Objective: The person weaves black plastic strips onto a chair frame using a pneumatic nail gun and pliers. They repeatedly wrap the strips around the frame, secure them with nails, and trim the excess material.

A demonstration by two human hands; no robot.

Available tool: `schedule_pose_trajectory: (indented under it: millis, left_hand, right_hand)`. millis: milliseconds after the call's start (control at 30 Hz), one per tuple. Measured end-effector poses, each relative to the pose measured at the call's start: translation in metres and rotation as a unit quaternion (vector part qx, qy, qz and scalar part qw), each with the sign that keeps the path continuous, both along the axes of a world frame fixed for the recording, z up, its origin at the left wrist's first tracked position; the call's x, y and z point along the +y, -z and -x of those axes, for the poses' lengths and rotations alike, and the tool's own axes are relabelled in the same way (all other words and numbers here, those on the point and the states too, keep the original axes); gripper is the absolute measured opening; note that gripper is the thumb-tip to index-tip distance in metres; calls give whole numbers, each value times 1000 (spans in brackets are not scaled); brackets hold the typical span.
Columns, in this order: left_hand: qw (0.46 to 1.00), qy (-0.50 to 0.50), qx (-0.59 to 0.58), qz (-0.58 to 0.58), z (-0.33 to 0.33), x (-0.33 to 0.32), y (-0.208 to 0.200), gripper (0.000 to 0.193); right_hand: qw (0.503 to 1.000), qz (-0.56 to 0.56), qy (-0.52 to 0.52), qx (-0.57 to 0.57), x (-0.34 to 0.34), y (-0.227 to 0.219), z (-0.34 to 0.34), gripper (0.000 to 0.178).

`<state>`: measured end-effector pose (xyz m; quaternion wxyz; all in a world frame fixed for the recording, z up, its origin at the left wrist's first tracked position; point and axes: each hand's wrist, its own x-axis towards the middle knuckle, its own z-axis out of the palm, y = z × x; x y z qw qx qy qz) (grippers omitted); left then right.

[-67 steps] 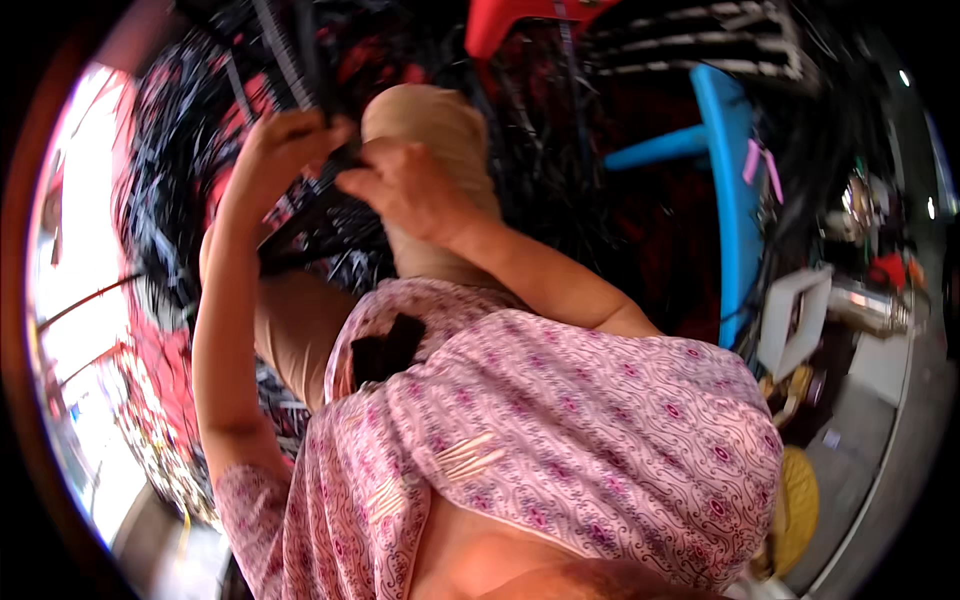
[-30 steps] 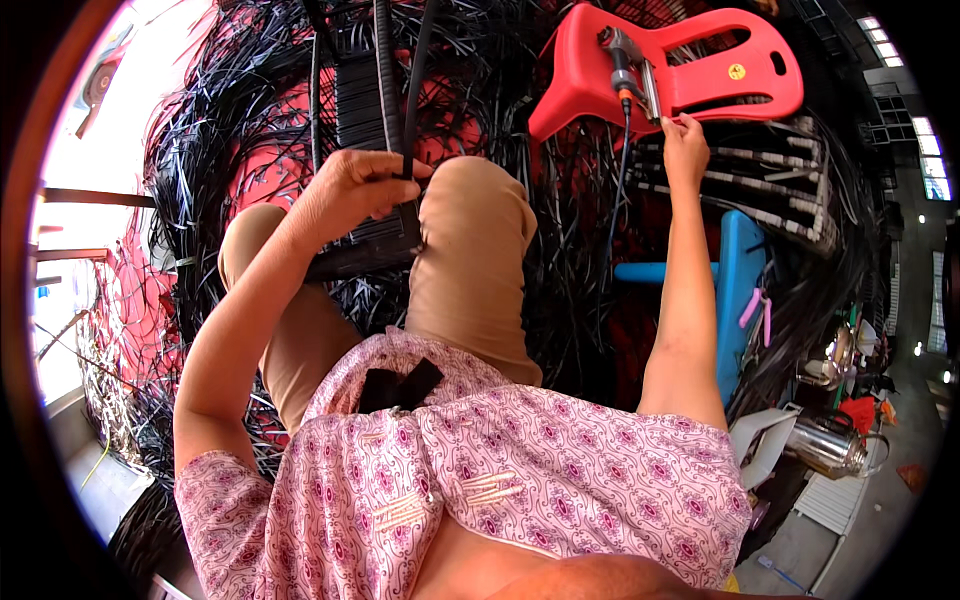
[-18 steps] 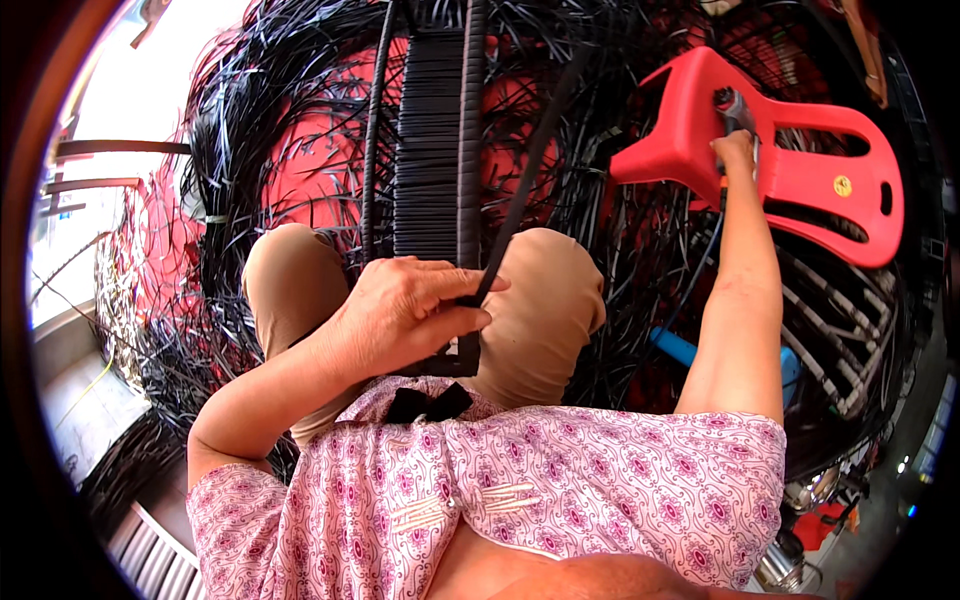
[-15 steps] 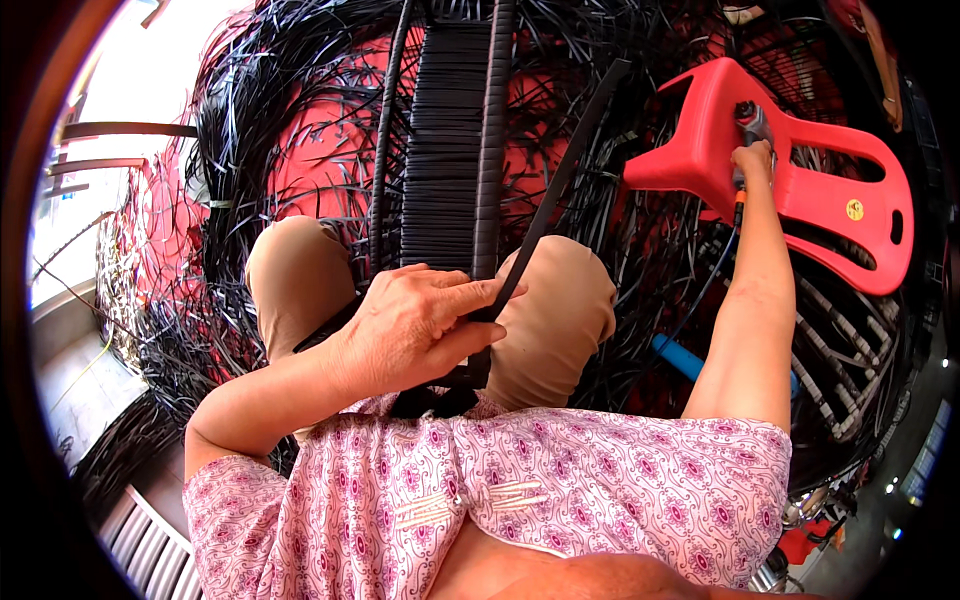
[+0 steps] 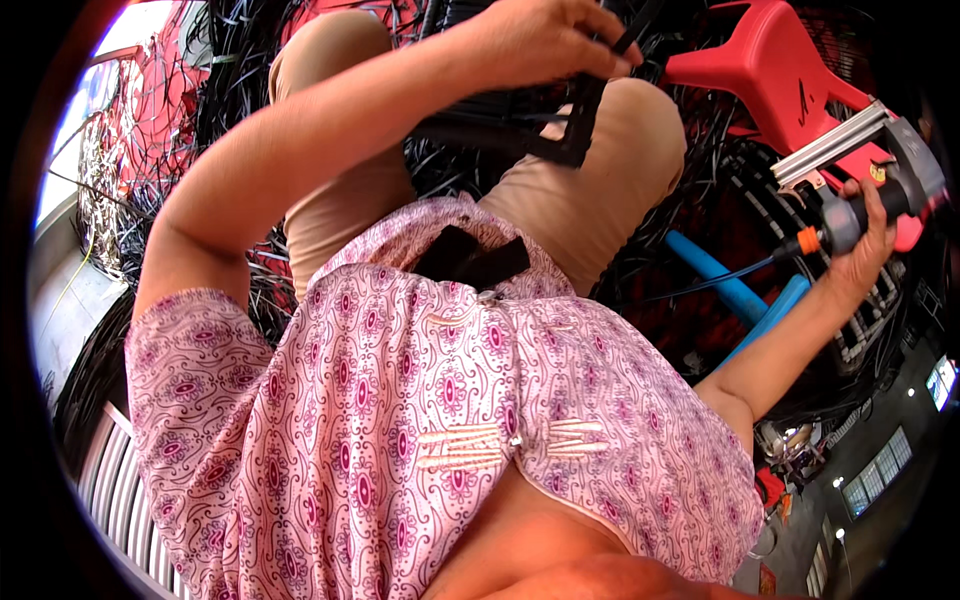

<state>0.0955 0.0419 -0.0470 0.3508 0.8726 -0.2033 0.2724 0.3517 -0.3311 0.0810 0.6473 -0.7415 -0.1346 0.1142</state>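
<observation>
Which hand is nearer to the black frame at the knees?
Left. The left hand is close beside the black frame, holding a black strip; the right hand is well to its right, gripping a staple gun.

I can read no words or numbers from here. The red moulded-plastic chair [image 5: 768, 60] carries a small yellow sticker [image 5: 878, 172], seen just beside the grey-and-black handheld tool with a silver metal rail [image 5: 918, 165]; its print is too small. A dark, stroke-like mark [image 5: 803, 103] shows on the chair's seat, though whether it is lettering I cannot tell.
</observation>
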Motion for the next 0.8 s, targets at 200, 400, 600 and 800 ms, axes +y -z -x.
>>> schedule_pose_trajectory:
  millis: [200, 400, 600, 800]
  left_hand:
    - [986, 55, 148, 55, -21, 9, 1, 12]
    - [928, -11, 271, 256, -35, 14, 9, 30]
    - [897, -47, 320, 300, -38, 9, -1, 32]
    - [928, -48, 268, 253, -45, 9, 9, 35]
  right_hand:
    - [991, 105, -70, 39, 44, -65, 217, 46]
    - [973, 145, -116, 134, 69, -52, 306, 51]
    - [965, 172, -129, 152, 79, -35, 311, 47]
    - [960, 176, -148, 158, 87, -32, 308, 44]
